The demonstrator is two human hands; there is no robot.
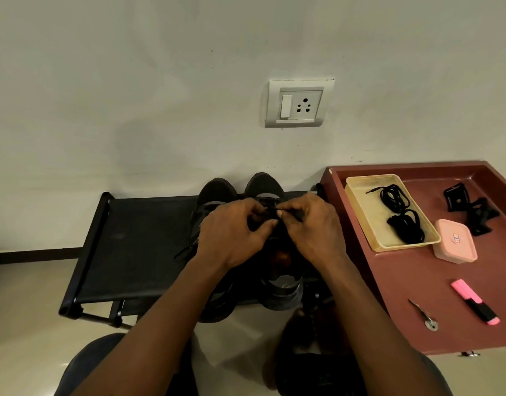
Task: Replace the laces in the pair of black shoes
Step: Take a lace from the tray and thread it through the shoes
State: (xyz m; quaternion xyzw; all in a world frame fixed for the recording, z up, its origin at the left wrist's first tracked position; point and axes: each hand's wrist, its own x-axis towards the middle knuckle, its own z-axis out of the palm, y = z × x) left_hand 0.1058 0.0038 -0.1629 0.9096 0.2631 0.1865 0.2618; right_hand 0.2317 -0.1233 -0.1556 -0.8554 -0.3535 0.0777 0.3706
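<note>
Black fabric-topped rack [126, 244] against the wall, pair of black shoes on it, toes to the wall.

Left shoe [217, 190]: a loose lace end [186, 251] trails off its side onto the rack.

Left hand [232, 235]: over the lacing of the right shoe [264, 182], fingers curled in, thumb tip pressed toward the other hand. It seems to steady the upper, but what sits under the fingers is hidden.

Right hand [312, 227]: thumb and forefinger pinched together on a dark strand, taken to be the lace [297, 215], right where the two hands meet.

Handling, as judged: the lace is light, limp and thin, and will flop and twist if held mid-length. Best taken close to the stiff tip, which alone will push through an eyelet. The shoe is soft-sided and light enough to slide on the fabric, so one hand should pin it near the eyelets.

Maroon table [417, 295] just to the right: a yellow tray [360, 207] holds coiled black spare laces [403, 212], one tip pointing left. Beside the tray are a pink box [454, 241] and, nearer, a pink highlighter [474, 301].
</note>
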